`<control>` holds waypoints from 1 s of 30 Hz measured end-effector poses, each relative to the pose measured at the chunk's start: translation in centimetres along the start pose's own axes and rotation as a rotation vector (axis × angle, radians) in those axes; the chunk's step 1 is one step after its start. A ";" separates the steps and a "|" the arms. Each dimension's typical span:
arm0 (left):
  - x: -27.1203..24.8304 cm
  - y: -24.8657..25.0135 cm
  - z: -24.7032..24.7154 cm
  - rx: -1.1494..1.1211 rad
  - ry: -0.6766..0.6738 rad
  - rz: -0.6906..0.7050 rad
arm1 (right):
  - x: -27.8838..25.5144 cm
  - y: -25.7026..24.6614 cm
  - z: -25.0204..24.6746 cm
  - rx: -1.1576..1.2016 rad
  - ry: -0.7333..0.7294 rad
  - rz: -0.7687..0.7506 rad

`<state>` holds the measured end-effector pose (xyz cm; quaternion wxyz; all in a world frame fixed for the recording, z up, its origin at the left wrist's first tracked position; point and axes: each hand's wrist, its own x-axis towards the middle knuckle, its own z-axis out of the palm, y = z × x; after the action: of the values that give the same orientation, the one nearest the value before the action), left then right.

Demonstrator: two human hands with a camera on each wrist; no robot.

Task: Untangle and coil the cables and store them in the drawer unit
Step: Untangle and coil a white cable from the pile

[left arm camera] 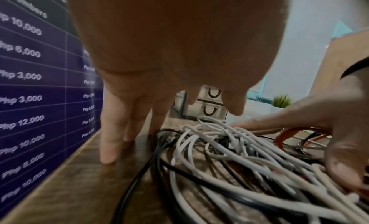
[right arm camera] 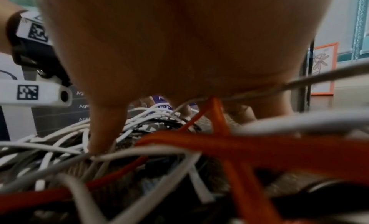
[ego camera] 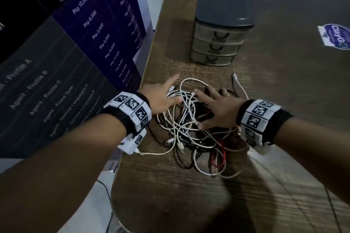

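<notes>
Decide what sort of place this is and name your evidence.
Probably an office: a wall chart listing agent profiles and peso amounts, a wooden desk, a small desktop drawer unit.

The dark board (ego camera: 79,30) left of the tabletop (ego camera: 170,185) carries "Regular team members" above a column of amounts: Php 10,000, Php 6,000, Php 3,000, Php 3,000, Php 12,000, Php 10,000. Its lower grey part (ego camera: 37,100) lists "Profile A", "Profile B", "Profile C", "Agent - Fixed Term" and "Agent - Special Languages". A blue and white sticker (ego camera: 336,36) at the right reads "ClayGo"; its smaller print is too blurred to read.
</notes>
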<state>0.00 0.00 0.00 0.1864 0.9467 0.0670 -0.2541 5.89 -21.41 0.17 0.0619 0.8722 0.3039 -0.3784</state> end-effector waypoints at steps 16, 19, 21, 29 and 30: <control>1.0 -0.2 1.1 0.364 0.001 -0.031 | 0.9 0.8 1.2 -0.119 0.082 -0.021; 1.0 -0.1 1.1 0.386 0.018 -0.025 | 1.0 0.8 1.3 -0.144 0.095 -0.021; 0.9 -0.1 1.2 0.392 0.034 -0.025 | 1.1 0.7 1.3 -0.161 0.105 -0.013; 0.7 -0.2 1.4 0.340 0.095 -0.020 | 0.8 -0.3 0.8 -0.218 0.131 0.029; 0.6 -0.2 1.4 0.330 0.108 -0.013 | 0.7 -0.4 0.6 -0.230 0.139 0.037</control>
<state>-0.17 -0.33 -1.55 0.0228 0.9763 0.0404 -0.2114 5.67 -20.89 -0.69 0.1473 0.8889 0.3326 -0.2784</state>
